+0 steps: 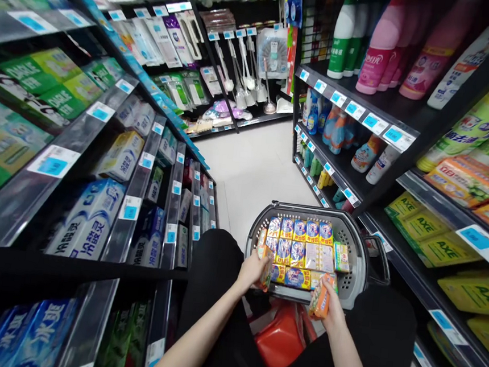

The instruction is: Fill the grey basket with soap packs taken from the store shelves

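We've got our left grip (250,270) wrapped round one orange pack (266,270) and our right grip (334,304) clutching another orange pack (320,300), both by the grey basket's (359,268) near edge. OMO packs (297,252) sit inside, just beyond; yellow AXE packs (427,225) are shelved off right.

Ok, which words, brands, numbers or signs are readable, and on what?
"OMO": yellow-and-blue packs in the basket.
"AXE": yellow-green packs, right.
"冷酸灵": white-and-blue boxes, left.
"冰爽": blue boxes, lower left.
"立白": orange box, right.
Too small or blurred: price tags, most bottle labels, green boxes, held packs in left hand and right hand.
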`<state>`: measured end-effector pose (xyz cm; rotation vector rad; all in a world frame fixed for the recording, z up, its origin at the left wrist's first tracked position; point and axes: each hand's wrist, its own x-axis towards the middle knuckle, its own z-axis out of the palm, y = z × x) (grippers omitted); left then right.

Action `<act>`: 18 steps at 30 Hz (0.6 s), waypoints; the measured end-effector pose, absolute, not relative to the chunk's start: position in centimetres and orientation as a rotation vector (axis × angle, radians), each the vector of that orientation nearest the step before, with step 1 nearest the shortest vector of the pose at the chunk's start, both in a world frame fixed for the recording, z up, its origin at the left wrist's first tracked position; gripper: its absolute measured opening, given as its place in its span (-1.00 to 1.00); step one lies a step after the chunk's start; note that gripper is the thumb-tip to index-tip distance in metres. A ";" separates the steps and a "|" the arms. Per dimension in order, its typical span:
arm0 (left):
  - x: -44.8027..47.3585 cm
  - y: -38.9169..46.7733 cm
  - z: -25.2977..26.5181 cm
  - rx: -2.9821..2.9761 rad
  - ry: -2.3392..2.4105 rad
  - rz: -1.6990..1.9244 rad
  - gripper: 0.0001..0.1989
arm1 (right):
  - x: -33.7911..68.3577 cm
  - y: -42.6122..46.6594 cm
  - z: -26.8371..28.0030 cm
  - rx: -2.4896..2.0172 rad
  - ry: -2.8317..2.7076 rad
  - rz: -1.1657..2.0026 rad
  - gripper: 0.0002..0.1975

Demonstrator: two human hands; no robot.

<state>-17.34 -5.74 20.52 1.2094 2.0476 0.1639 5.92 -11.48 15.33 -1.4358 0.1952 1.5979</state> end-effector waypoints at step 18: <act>-17.2 13.0 10.2 1.486 2.260 -0.456 -0.45 | 3.6 -9.7 12.4 -1.408 0.276 1.628 -0.42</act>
